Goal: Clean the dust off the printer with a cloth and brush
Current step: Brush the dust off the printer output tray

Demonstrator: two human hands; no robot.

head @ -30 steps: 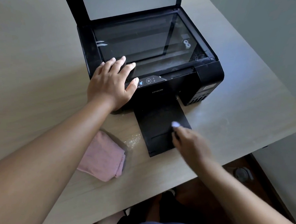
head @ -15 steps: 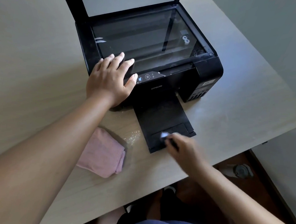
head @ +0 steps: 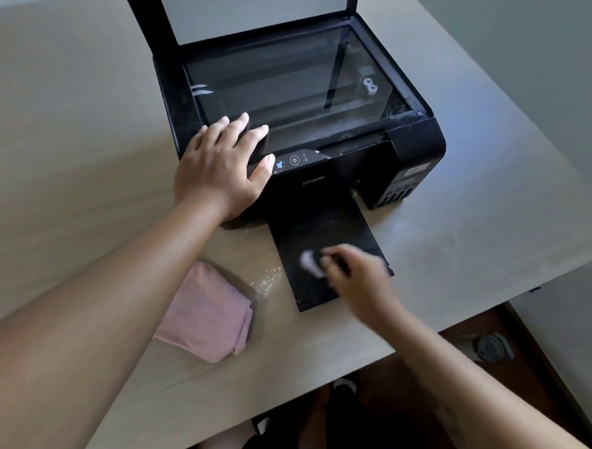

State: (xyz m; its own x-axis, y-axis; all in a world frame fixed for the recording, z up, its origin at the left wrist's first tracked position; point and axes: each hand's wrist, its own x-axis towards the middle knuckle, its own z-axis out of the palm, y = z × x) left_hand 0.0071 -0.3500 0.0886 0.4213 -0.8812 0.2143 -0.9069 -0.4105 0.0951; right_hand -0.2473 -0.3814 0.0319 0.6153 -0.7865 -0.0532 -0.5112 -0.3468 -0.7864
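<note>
Black glossy printer (head: 343, 151) on the pale wood-grain worktop (head: 87, 127), lid raised, glass scanner bed bare, grey dust along the front right edge. Flat matte output tray (head: 325, 232) pulled out toward the near edge. Brush (head: 311, 263), a blurred whitish tuft, now further left on the tray than half a second ago, pinched in the right hand (head: 360, 279), grip closed round it. Left hand (head: 218, 172) still flat on the front left corner, fingers spread, holding nothing. Soft pink folded cloth (head: 207, 312) just left of the tray, beside scattered dust
</note>
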